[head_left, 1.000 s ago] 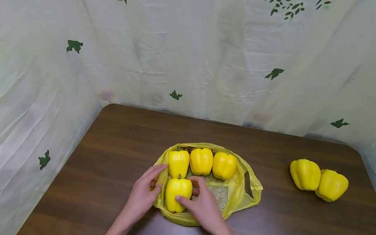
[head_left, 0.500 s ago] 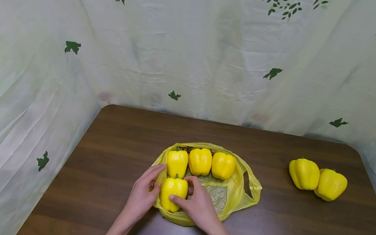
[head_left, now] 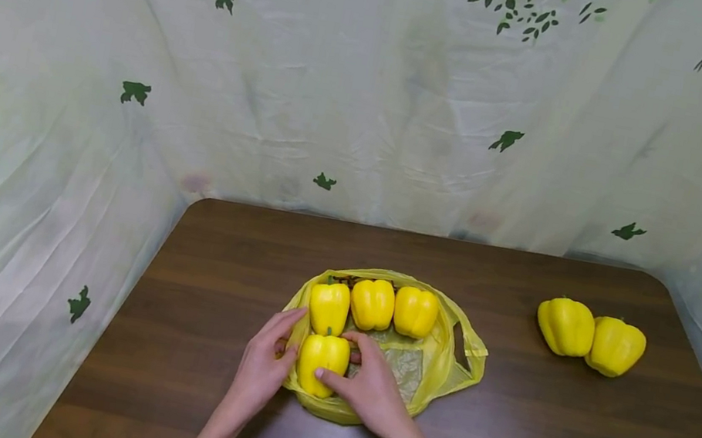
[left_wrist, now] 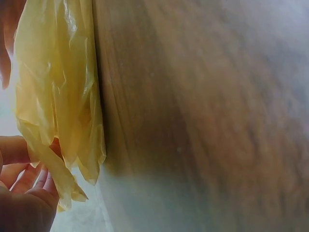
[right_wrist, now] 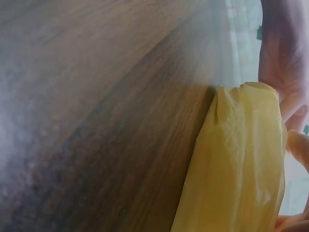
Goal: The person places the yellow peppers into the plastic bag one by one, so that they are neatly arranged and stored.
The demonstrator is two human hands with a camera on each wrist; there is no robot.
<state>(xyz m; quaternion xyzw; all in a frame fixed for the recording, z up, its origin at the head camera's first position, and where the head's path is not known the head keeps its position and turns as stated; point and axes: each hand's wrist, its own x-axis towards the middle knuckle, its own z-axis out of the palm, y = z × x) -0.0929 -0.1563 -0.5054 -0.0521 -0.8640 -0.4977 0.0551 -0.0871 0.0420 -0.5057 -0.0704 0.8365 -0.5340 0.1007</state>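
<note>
A yellow plastic bag [head_left: 437,371] lies spread open on the table, with yellow bell peppers inside it. My right hand [head_left: 372,387] holds the front-left bell pepper [head_left: 322,366], thumb on its near face and fingers at its right side. At the bag's left edge, my left hand [head_left: 265,358] pinches the rim beside that pepper. The left wrist view shows the left hand [left_wrist: 29,198] with the bag's thin film [left_wrist: 63,82] between thumb and fingers. Only the bag's outer side [right_wrist: 236,164] shows in the right wrist view, hiding the peppers.
Behind the held pepper, a row in the bag has a left pepper [head_left: 328,309], a middle one [head_left: 372,305] and a right one [head_left: 415,312]. Two more peppers [head_left: 564,327] touch each other at the table's back right. A patterned curtain [head_left: 372,97] hangs behind the brown table [head_left: 209,264].
My right hand has shifted the front pepper slightly left, toward my left hand and the bag's left wall. The left hand stays at the rim.
</note>
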